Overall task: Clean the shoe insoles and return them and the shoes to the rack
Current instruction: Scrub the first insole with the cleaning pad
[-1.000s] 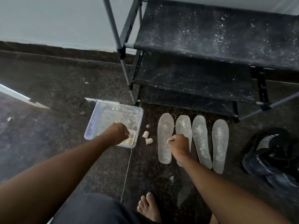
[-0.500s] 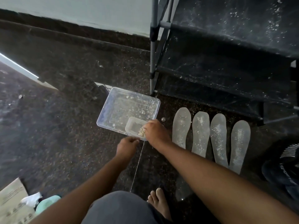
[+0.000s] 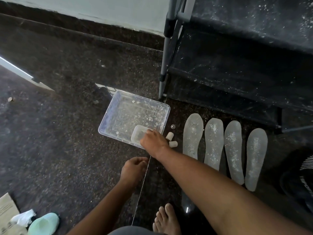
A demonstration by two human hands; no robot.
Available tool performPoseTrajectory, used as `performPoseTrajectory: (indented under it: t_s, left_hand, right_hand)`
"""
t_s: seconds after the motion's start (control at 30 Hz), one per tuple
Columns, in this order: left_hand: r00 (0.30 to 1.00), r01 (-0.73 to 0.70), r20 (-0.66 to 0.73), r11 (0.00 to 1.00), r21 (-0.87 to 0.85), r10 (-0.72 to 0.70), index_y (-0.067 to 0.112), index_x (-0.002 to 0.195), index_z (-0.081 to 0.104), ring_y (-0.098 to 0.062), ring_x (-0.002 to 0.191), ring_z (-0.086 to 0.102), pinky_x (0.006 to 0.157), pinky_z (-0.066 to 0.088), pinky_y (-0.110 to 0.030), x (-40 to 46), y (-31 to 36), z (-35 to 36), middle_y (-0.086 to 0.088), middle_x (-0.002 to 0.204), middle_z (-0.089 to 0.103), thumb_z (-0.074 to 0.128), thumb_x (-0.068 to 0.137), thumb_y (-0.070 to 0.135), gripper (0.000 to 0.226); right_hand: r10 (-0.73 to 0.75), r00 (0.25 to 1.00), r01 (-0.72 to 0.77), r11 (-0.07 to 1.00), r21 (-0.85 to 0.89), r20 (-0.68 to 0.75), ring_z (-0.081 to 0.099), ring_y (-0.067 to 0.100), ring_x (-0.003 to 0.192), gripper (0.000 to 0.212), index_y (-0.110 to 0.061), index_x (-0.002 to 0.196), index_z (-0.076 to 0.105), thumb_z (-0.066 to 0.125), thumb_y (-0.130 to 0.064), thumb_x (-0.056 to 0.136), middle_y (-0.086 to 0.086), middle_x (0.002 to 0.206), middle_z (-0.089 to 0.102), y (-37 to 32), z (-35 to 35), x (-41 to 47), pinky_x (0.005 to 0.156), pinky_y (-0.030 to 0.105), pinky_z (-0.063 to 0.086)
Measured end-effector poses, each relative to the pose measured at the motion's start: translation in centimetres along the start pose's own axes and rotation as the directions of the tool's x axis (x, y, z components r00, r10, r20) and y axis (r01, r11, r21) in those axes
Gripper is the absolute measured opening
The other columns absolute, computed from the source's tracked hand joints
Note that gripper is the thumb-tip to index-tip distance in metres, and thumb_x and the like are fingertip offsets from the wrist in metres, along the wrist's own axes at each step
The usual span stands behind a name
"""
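A: While the right hand (image 3: 153, 139) reaches into the clear rectangular plastic tub (image 3: 116, 107), where are the insoles?

B: Four grey speckled foam insoles (image 3: 214, 143) lie side by side on the dark floor (image 3: 59, 124), just right of that hand, long axes pointing toward the black shoe rack (image 3: 237, 68). Right hand is nearer.

A: Grip?

B: Right fingers curl at the small clear container (image 3: 138, 135) inside; whether grasping, cannot tell. Left hand (image 3: 133, 170) loosely curled, holding nothing visible.
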State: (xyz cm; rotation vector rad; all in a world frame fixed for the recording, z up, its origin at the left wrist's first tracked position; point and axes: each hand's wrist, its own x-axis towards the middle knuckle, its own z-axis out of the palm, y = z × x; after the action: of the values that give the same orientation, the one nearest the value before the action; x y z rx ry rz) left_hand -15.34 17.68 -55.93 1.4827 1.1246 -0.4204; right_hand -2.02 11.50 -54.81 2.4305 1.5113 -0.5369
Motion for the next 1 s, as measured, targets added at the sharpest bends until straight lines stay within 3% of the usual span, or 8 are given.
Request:
performPoseTrajectory:
  t_s: [0.37,0.47,0.53,0.6,0.7,0.77,0.87,1.0]
  left_hand:
    - [1.0,0.02,0.023,0.999,0.036,-0.021,0.015,0.099,0.075,-0.008,0.057,0.06,0.049,0.047,-0.018,-0.2,0.1,0.3,0.005,0.064,0.071,0.06,0.103,0.009,0.017]
    - [0.999,0.007,0.035,0.998,0.056,-0.009,0.015,0.098,0.076,-0.011,0.058,0.061,0.055,0.05,-0.025,0.2,0.3,0.2,0.004,0.063,0.071,0.059,0.103,0.008,0.019]
    - [0.999,-0.013,0.038,0.996,0.087,0.01,0.013,0.103,0.078,-0.013,0.059,0.06,0.061,0.05,-0.029,0.7,0.4,0.1,0.004,0.062,0.071,0.059,0.103,0.007,0.019]
    - [0.998,-0.043,0.049,0.989,0.141,0.036,0.018,0.1,0.079,-0.013,0.061,0.061,0.062,0.049,-0.029,1.0,0.8,0.3,0.005,0.065,0.072,0.061,0.102,0.009,0.021]
    - [0.994,-0.092,0.07,0.976,0.199,0.079,0.024,0.097,0.079,-0.013,0.067,0.063,0.064,0.049,-0.028,0.9,1.7,1.1,0.002,0.077,0.076,0.062,0.102,0.012,0.022]
    - [0.991,-0.113,0.088,0.975,0.19,0.097,0.023,0.098,0.078,-0.015,0.073,0.065,0.068,0.05,-0.029,1.1,2.6,2.1,0.0,0.086,0.077,0.062,0.101,0.01,0.02]
    - [0.987,-0.101,0.141,0.985,0.137,0.081,0.015,0.102,0.075,-0.015,0.067,0.06,0.058,0.047,-0.024,1.6,3.7,4.6,-0.005,0.082,0.072,0.062,0.101,0.006,0.016]
    - [0.973,-0.094,0.22,0.989,0.115,0.067,0.009,0.104,0.075,-0.018,0.061,0.055,0.055,0.042,-0.028,2.2,5.8,8.7,-0.007,0.078,0.067,0.06,0.101,0.005,0.015]
  right_hand:
    - [0.028,0.999,-0.022,0.988,0.156,-0.034,0.057,0.03,0.112,0.029,-0.009,0.114,0.065,0.046,0.002,0.096,0.011,0.113,0.064,0.4,-0.1,0.1,0.087,0.035,0.05]
    - [0.047,0.993,-0.025,0.981,0.19,-0.108,0.055,0.031,0.112,0.027,-0.006,0.109,0.066,0.044,0.004,0.095,0.013,0.111,0.064,0.8,-0.1,-0.9,0.088,0.037,0.048]
    - [0.108,0.974,-0.043,0.951,0.307,-0.201,0.055,0.032,0.107,0.023,-0.002,0.105,0.065,0.045,0.002,0.094,0.015,0.11,0.061,0.9,0.5,-1.2,0.084,0.04,0.048]
    - [0.221,0.948,-0.088,0.874,0.479,-0.229,0.052,0.033,0.106,0.02,0.0,0.105,0.063,0.045,-0.001,0.096,0.017,0.111,0.058,1.0,1.1,-1.7,0.085,0.043,0.049]
    - [0.392,0.906,-0.178,0.69,0.702,-0.156,0.05,0.031,0.109,0.021,0.004,0.1,0.066,0.048,-0.008,0.098,0.016,0.112,0.054,1.8,2.1,-3.0,0.092,0.044,0.047]
    - [0.521,0.845,-0.229,0.556,0.799,-0.121,0.055,0.033,0.1,0.022,0.006,0.093,0.067,0.052,-0.01,0.096,0.018,0.105,0.056,3.0,2.9,-4.6,0.088,0.043,0.048]
    - [0.686,0.725,-0.283,0.378,0.881,-0.061,0.059,0.028,0.091,0.02,0.005,0.088,0.07,0.057,-0.009,0.094,0.017,0.102,0.061,5.5,4.7,-7.6,0.084,0.038,0.049]
    - [0.809,0.571,-0.4,0.126,0.908,0.139,0.046,0.012,0.052,0.037,-0.01,0.058,0.057,0.067,-0.019,0.092,-0.002,0.055,0.05,9.5,7.8,-12.3,0.052,0.031,0.037]
